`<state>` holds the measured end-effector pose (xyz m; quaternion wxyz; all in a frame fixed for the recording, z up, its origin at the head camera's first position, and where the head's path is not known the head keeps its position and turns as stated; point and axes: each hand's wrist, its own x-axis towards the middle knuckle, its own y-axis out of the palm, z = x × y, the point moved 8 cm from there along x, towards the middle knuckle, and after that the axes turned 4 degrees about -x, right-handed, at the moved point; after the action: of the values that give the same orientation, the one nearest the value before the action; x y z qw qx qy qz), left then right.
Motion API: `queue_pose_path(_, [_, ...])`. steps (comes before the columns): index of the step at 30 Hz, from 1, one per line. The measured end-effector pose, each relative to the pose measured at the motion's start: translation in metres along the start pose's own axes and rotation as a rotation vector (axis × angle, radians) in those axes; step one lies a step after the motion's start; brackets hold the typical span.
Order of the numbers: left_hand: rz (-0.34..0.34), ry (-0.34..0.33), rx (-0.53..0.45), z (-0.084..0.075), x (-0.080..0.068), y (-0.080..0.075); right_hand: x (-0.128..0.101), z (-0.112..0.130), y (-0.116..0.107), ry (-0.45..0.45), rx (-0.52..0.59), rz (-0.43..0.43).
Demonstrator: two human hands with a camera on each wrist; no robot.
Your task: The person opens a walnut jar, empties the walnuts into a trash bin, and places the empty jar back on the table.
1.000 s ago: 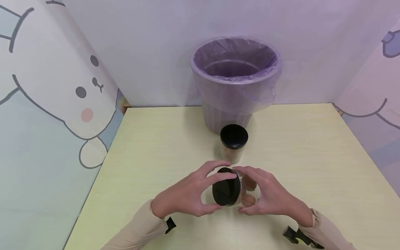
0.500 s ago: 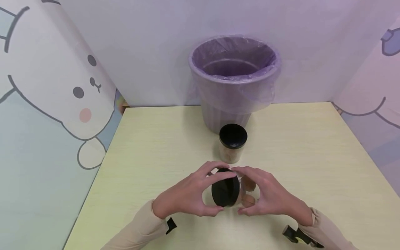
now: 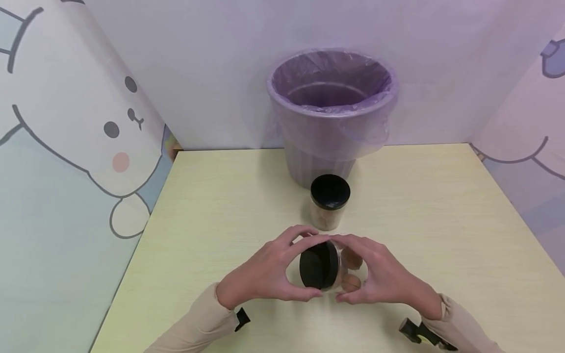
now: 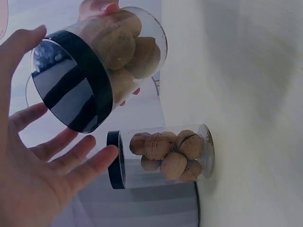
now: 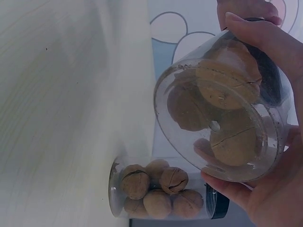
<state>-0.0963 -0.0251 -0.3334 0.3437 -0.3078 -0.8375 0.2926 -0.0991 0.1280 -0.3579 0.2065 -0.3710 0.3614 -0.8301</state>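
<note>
Both hands meet over the near middle of the pale wooden table point(image 3: 212, 206), holding a clear jar of walnuts point(image 3: 342, 269) tipped on its side, a little above the tabletop.

The right hand point(image 3: 379, 279) has the jar's transparent body: the thumb comes in from below and the fingers curl over the top, so the grip wraps about the cylinder. In the right wrist view the jar's clear base point(image 5: 222, 111) faces the camera, nuts pressed against it, with the thumb under the rim and fingertips over the far edge.

The left hand point(image 3: 265, 277) is at the black lid point(image 3: 319, 265), which faces left. From the head view the thumb sits beneath the lid's edge and the forefinger arches over its top – a wide, loose span. The left wrist view shows the fingers point(image 4: 71, 161) fairly straight and spread beneath the lid point(image 4: 71, 101), the thumb up alongside it; whether the fingertips press the rim cannot be told from here.

A second jar of walnuts point(image 3: 328, 203) stands upright just beyond the hands, black lid on – apart from them, and close in front of a purple bin point(image 3: 331, 113) lined with a thin plastic bag, set at the table's far edge.
</note>
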Motion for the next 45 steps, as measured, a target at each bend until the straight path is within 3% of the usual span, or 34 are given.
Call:
queue_pose_path(3, [0.033,0.032,0.013,-0.002,0.000,0.001,-0.001,-0.002,0.001,0.023,-0.002,0.019])
queue_pose_path(7, [0.059,0.130,0.010,-0.011,0.001,0.001,-0.001,-0.002,0.001,0.022,-0.012,0.014])
queue_pose_path(13, [0.037,0.246,0.036,-0.022,0.002,0.000,-0.001,0.000,-0.001,-0.014,0.007,-0.027])
queue_pose_path(18, [0.031,0.284,0.038,-0.025,0.003,0.003,-0.001,-0.001,-0.001,-0.016,0.034,-0.028])
queue_pose_path(31, [0.023,0.269,0.024,-0.022,0.003,0.007,0.000,0.000,0.001,0.015,0.044,0.027])
queue_pose_path(37, [0.007,0.195,0.009,-0.013,0.001,0.006,-0.001,-0.002,0.002,0.037,0.036,0.051])
queue_pose_path(45, [-0.020,0.116,0.016,-0.004,0.001,0.006,-0.002,-0.001,0.000,0.007,0.029,0.018])
